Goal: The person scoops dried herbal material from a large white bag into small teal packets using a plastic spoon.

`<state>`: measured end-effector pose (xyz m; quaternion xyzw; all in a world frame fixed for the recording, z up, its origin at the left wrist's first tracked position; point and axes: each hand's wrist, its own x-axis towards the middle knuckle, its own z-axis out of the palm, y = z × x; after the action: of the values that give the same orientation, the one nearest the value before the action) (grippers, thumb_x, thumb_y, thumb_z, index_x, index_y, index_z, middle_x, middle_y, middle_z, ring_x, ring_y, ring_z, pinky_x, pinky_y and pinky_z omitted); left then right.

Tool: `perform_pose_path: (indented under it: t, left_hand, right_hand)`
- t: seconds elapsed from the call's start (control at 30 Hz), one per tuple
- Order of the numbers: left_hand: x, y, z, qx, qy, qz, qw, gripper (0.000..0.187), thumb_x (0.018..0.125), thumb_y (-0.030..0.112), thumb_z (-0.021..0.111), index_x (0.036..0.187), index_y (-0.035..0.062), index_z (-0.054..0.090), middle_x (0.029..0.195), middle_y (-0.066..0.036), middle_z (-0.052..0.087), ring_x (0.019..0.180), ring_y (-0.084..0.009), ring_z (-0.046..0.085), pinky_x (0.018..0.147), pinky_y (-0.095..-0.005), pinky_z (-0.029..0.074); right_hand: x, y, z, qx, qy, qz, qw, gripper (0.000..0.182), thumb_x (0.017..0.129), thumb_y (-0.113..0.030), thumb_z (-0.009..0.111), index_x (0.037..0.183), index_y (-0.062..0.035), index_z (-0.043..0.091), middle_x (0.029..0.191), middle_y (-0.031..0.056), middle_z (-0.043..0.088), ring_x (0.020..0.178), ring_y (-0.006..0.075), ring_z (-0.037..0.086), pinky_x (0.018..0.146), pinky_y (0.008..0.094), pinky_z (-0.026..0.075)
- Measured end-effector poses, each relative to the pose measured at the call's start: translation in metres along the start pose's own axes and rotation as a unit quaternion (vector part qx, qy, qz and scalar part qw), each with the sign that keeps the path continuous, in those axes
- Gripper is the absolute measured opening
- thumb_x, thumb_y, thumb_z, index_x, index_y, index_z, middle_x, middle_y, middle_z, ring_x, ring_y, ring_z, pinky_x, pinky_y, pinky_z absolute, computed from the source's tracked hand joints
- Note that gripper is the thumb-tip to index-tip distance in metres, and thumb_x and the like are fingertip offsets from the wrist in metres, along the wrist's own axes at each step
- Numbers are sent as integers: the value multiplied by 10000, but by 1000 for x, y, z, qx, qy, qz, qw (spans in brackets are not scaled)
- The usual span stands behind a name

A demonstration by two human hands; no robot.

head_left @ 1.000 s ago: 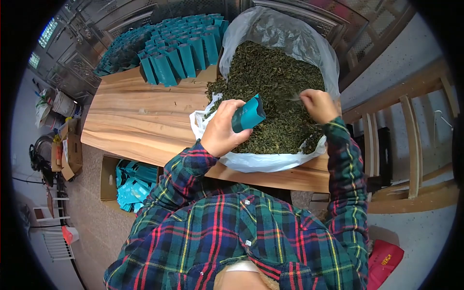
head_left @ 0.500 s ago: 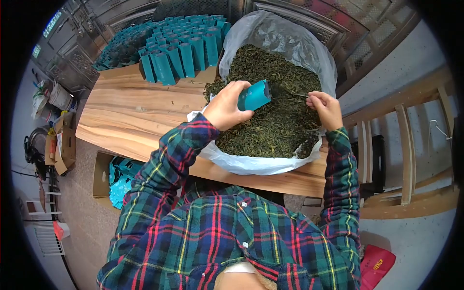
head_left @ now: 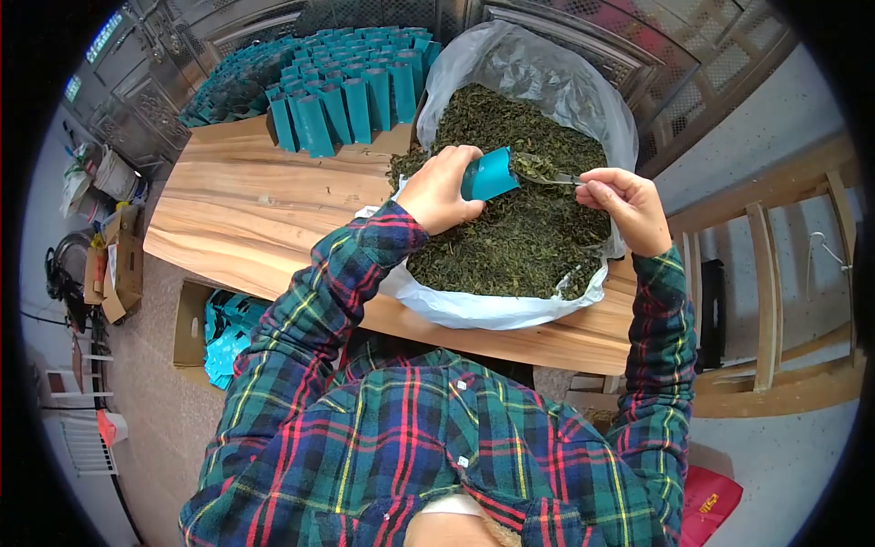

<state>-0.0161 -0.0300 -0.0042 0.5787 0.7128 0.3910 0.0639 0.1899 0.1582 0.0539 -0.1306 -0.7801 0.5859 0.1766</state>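
Note:
My left hand is closed round a teal pouch, tilted so its mouth faces right. Between the thumb and fingers of my right hand is the handle of a metal spoon. Its bowl carries a heap of dark green dried leaves close to the pouch's mouth. Beneath both hands lies a large mass of loose dried leaves, inside a clear plastic bag with its rim folded wide.
Several teal pouches stand in rows at the back of the wooden table. Below its left edge, a cardboard box holds flat teal pouches. A wooden rack leans at the right; a red bag is on the floor.
The spoon has come up out of the leaves with a heap on it, near the pouch's mouth. The pouch has shifted slightly right, and my right hand has turned.

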Motion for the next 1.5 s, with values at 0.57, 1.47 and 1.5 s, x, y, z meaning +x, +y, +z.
perform_pose_path:
  t: [0.57, 1.47, 1.5]
  left_hand:
    - [-4, 19, 11, 74, 12, 19, 997, 544, 662, 114, 648, 1144, 9, 419, 1046, -181, 491, 1007, -357, 494, 864, -400, 419]
    - [-27, 7, 8, -82, 100, -28, 991, 580, 675, 95, 686, 1183, -6, 426, 1052, -125, 504, 944, -218, 555, 846, -333, 454]
    - [-28, 5, 9, -82, 101, -24, 991, 581, 673, 96, 687, 1183, -5, 426, 1047, -125, 505, 946, -221, 554, 847, -333, 452]
  right_hand:
    - [12, -14, 43, -492, -84, -307, 810, 201, 752, -36, 572, 949, -11, 604, 813, 93, 633, 760, 205, 632, 670, 281, 506]
    - [57, 95, 18, -409, 112, -123, 897, 152, 797, -122, 571, 888, -31, 651, 768, 160, 649, 714, 298, 639, 653, 372, 506]
    - [59, 101, 19, -408, 112, -125, 897, 152, 797, -122, 571, 888, -31, 651, 768, 160, 649, 714, 298, 639, 653, 372, 506]
